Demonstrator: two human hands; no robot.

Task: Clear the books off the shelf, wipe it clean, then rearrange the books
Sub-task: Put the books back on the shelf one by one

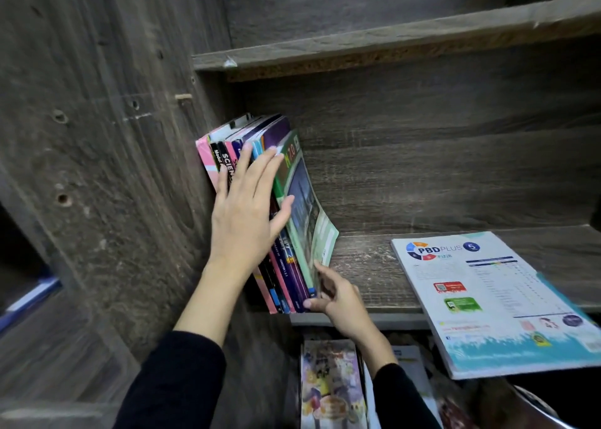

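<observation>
Head view: the left grip [245, 212] is open. Its fingers are straight and spread, laid flat against the spines of a row of books [227, 165], and its thumb is stretched out to the right onto the cover of the green book [305, 207] at the end of that row. The right grip [340, 295] is lower down, at the foot of the same row, and closed on the green book: the curled fingers touch the lower corner of the cover and the thumb points left across the bottom of the spines next to it. Both arms wear black sleeves [182, 380].

The row stands at the far left of the shelf [364, 266], packed against the dark wooden side panel [113, 168]. All the books lean, tops to the left and feet to the right. Pink, black, blue and purple spines show. The green book is outermost on the right, and its soft cover bows away from the others.

Well apart from the row, on the right of the same shelf, a white workbook [487, 298] printed "PBD PLUS" lies flat with its cover up, its near end hanging out past the shelf's front edge. An upper shelf board [390, 38] crosses above. Below the shelf front, between the two arms, a colourful book [328, 389] lies among other printed things that are too blurred to make out.
</observation>
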